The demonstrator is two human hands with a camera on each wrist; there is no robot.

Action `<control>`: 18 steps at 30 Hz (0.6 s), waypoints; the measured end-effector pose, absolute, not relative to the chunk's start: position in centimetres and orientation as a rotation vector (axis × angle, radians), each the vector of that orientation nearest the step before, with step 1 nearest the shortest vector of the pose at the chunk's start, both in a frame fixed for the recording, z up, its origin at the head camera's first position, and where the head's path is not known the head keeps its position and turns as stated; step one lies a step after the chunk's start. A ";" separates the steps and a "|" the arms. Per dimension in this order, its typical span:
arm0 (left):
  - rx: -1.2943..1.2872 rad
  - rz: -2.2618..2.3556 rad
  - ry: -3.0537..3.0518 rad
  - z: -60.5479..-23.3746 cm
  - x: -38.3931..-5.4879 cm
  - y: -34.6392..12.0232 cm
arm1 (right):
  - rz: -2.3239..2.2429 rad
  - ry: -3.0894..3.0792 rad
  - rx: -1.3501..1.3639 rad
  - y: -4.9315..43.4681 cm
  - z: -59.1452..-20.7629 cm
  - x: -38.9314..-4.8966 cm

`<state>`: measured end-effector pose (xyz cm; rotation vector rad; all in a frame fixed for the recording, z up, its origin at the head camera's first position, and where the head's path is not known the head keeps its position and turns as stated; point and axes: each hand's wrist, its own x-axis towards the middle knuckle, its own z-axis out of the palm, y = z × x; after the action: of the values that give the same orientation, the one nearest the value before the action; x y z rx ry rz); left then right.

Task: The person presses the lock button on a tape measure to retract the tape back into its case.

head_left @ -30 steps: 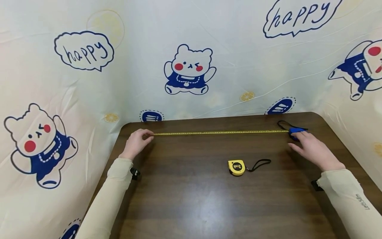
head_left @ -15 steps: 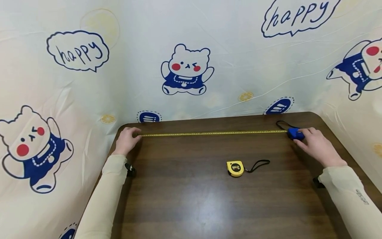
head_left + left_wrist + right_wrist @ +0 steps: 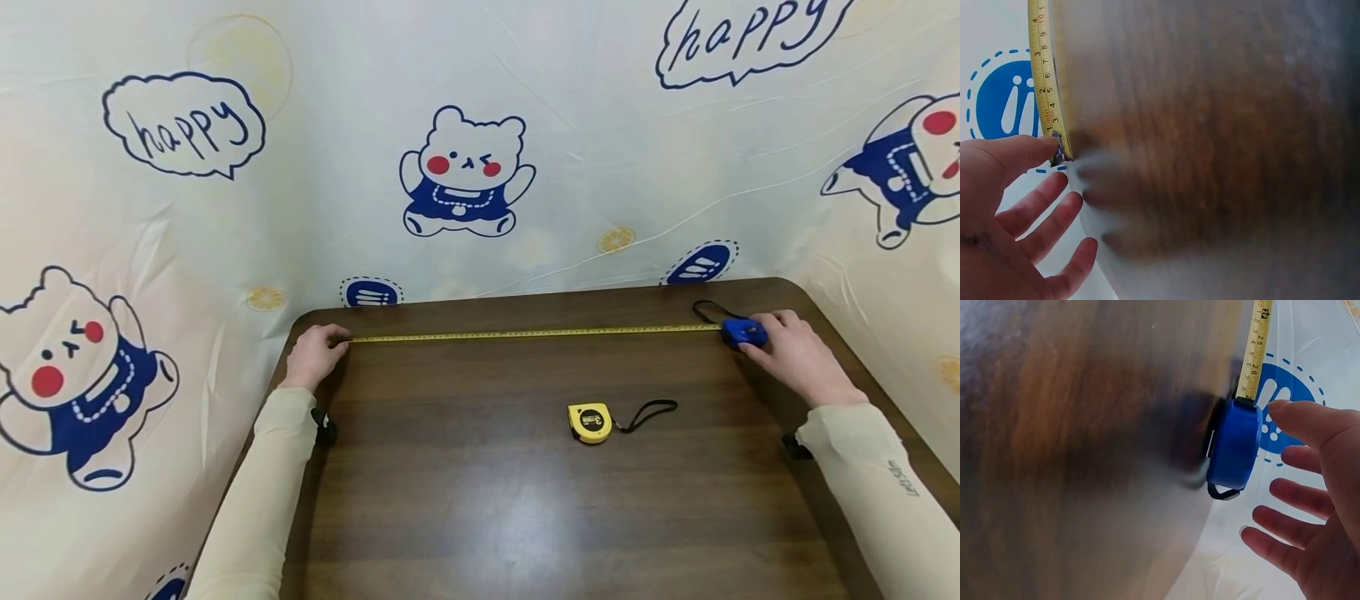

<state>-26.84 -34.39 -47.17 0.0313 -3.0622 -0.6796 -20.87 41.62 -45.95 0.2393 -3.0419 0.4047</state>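
Observation:
A blue tape measure [image 3: 744, 332] rests near the table's far right, its yellow blade [image 3: 525, 334] pulled out straight along the back. At the blade's free end, my left hand [image 3: 313, 357] pinches the metal hook [image 3: 1059, 153]; the thumb lies over it and the index finger is hidden behind. My right hand [image 3: 802, 358] is just right of the blue case, fingers spread and loosely bent in the right wrist view. Its thumb is close to the case; whether it touches, I cannot tell. A yellow tape measure [image 3: 590, 422] lies nearer the middle, held by neither hand.
The brown wooden table [image 3: 480, 500] has rounded far corners. A patterned cloth [image 3: 585, 125] hangs behind it and along both sides. A black wrist strap [image 3: 645, 415] trails from the yellow tape measure; another black strap [image 3: 705, 310] loops behind the blue one.
My left hand has moved left with the hook, lengthening the exposed blade. My right hand has shifted from over the blue case to its right side. The yellow tape measure stays put.

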 end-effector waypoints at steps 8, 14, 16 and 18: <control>0.051 -0.662 -3.091 -47.3 -27.1 -34.8 | 0.441 -3.149 0.266 41.3 -46.0 -21.8; 0.035 -0.642 -3.103 -47.3 -27.2 -34.9 | 0.441 -3.246 0.304 41.4 -46.4 -22.2; 0.025 -0.630 -3.098 -47.3 -27.2 -34.9 | 0.428 -3.230 0.322 41.4 -46.5 -22.3; 0.013 -0.613 -3.091 -47.3 -27.1 -35.0 | 0.429 -3.207 0.334 41.4 -46.7 -22.2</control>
<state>-27.13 -34.96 -47.29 0.0126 -3.0911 -0.6128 -22.22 41.39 -46.68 0.3336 -3.2072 0.4287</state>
